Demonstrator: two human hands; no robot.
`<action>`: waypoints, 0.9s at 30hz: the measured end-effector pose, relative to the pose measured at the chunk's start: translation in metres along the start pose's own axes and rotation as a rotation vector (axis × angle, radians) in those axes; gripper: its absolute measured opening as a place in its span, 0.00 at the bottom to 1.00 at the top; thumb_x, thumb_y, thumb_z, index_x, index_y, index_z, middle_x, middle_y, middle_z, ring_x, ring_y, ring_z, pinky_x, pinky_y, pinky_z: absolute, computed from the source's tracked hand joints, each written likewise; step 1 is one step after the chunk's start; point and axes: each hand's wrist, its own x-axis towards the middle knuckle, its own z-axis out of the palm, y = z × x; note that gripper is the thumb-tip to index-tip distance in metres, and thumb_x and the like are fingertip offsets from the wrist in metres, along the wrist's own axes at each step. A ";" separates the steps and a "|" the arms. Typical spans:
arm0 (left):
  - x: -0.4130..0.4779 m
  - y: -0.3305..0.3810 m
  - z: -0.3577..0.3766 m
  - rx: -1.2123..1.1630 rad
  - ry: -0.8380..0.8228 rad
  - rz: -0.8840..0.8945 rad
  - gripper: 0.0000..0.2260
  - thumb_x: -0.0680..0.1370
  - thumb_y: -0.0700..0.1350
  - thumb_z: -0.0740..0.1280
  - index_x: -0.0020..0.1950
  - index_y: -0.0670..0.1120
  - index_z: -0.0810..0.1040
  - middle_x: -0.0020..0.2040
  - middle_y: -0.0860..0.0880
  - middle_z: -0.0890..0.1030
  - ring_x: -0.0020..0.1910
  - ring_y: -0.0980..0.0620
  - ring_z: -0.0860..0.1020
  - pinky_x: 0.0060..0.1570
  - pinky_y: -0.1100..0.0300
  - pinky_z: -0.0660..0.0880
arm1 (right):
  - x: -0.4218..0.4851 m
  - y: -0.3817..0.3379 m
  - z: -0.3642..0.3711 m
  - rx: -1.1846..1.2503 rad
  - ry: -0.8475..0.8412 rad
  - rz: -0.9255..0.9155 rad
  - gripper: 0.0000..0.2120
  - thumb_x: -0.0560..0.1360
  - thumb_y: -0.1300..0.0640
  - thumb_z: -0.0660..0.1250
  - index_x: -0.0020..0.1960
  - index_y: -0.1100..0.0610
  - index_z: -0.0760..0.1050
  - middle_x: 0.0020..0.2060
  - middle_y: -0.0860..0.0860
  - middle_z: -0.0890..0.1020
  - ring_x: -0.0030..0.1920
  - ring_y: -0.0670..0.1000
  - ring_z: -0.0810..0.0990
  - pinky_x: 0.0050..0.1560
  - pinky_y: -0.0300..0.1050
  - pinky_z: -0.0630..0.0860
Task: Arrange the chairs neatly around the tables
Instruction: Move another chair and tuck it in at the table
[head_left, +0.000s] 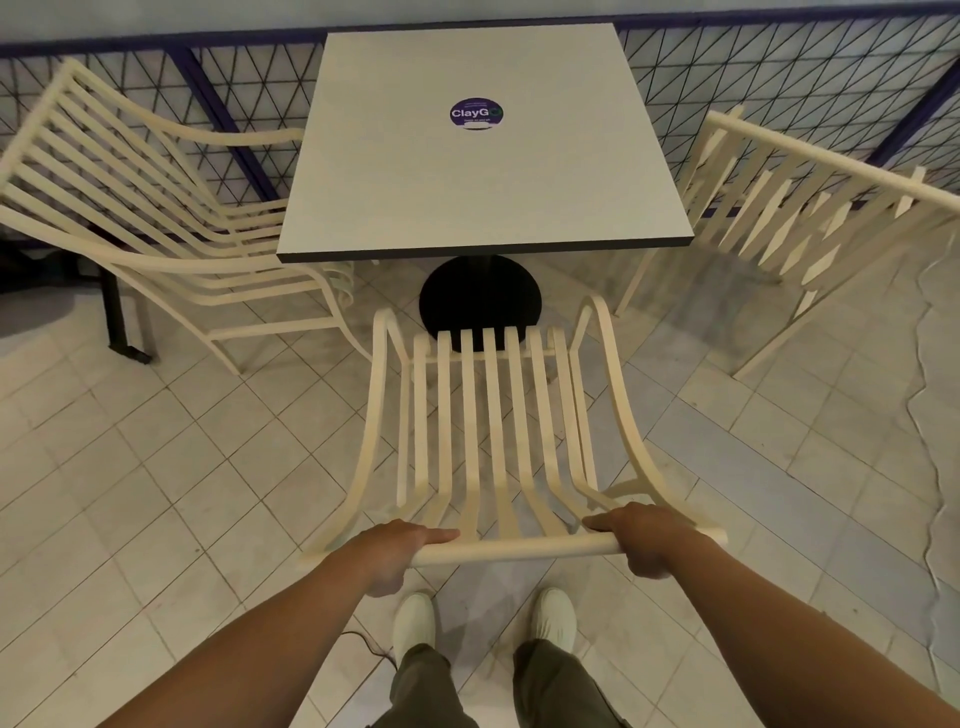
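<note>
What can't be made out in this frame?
- Head view: small print on the round sticker on the table, too small to read.
- Legs of the chair held by the left hand and right hand, hidden under its seat.
- Chair on the right, cut off by the frame edge.

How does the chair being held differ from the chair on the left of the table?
The held chair faces the table's near edge, seat short of it; the left chair sits sideways, its seat at the table's side edge. Both hands, left hand and right hand, grip the held chair's top rail; nobody touches the left chair. Both are cream and slatted.
</note>
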 end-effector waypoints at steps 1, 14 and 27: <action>-0.001 -0.001 0.001 -0.001 0.000 0.002 0.44 0.75 0.29 0.65 0.77 0.70 0.54 0.63 0.49 0.73 0.48 0.51 0.74 0.44 0.59 0.70 | -0.001 -0.001 0.000 -0.005 -0.002 0.000 0.35 0.75 0.63 0.68 0.75 0.38 0.61 0.62 0.48 0.77 0.56 0.50 0.77 0.57 0.46 0.75; -0.002 -0.003 0.000 0.006 -0.031 0.001 0.45 0.75 0.29 0.65 0.77 0.70 0.53 0.64 0.49 0.73 0.49 0.50 0.75 0.45 0.59 0.72 | -0.003 -0.004 -0.001 0.005 -0.042 -0.035 0.36 0.74 0.64 0.68 0.76 0.41 0.60 0.63 0.51 0.76 0.58 0.52 0.77 0.60 0.47 0.74; -0.005 -0.002 0.005 -0.011 -0.033 -0.011 0.45 0.75 0.30 0.65 0.77 0.70 0.53 0.65 0.49 0.72 0.49 0.51 0.73 0.46 0.59 0.69 | -0.003 -0.005 0.002 0.003 -0.022 -0.029 0.36 0.74 0.64 0.69 0.75 0.41 0.62 0.64 0.50 0.76 0.59 0.52 0.77 0.61 0.48 0.74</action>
